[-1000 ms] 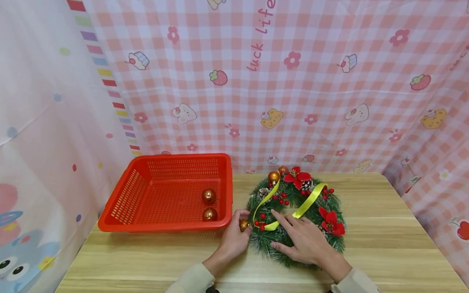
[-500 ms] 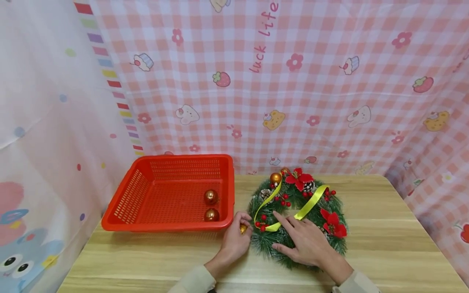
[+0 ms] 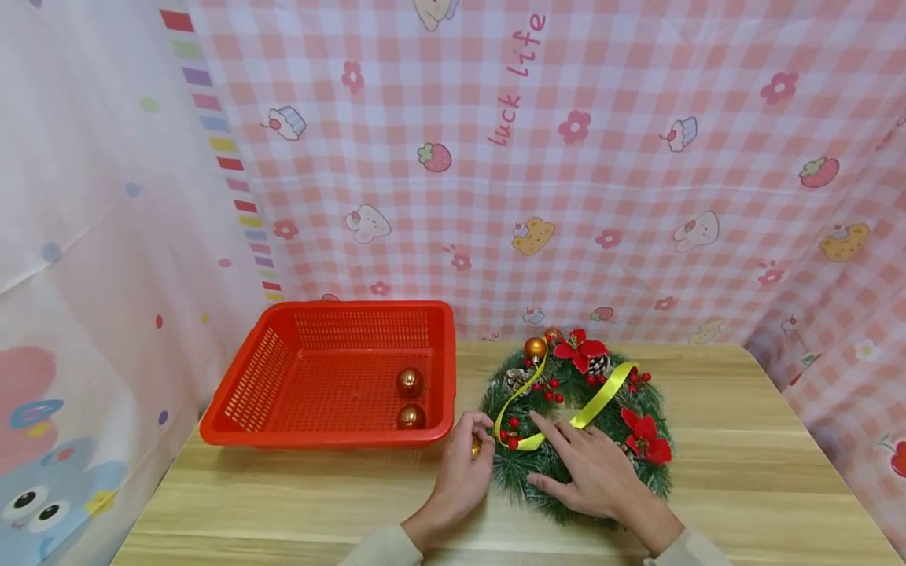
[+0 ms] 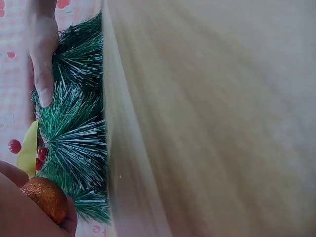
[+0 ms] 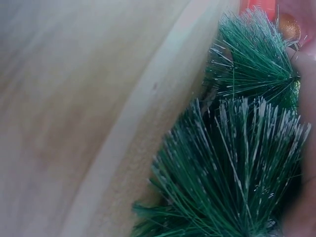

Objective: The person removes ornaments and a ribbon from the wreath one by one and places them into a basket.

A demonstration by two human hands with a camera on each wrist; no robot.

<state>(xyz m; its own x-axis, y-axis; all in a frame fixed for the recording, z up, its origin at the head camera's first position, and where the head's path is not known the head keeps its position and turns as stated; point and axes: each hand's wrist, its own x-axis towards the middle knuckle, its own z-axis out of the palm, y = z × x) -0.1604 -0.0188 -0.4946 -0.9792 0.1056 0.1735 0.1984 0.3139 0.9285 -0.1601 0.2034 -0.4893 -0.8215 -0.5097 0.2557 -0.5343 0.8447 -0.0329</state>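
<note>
A green Christmas wreath (image 3: 514,476) lies on the table, trimmed with red flowers, berries, pine cones and a yellow ribbon (image 3: 603,399). At its left edge my left hand (image 3: 458,470) grips a glittery gold ball ornament (image 3: 476,448), partly covered by the fingers. In the left wrist view this ornament (image 4: 47,198) shows between thumb and fingers, close against the green needles. My right hand (image 3: 593,473) rests on the wreath's near side, fingers spread and fairly straight. A smooth gold ball (image 3: 535,349) sits on the wreath's upper left. Whether the held ornament touches the wreath, I cannot tell.
Left of the wreath stands a red plastic basket (image 3: 333,439) with two shiny copper-coloured balls (image 3: 409,382) inside. The wooden table (image 3: 743,472) backs onto a pink checked cloth (image 3: 609,181).
My left fingers have turned and closed further round the ornament, so less of it shows. The right hand stays on the wreath. The head view has shifted slightly.
</note>
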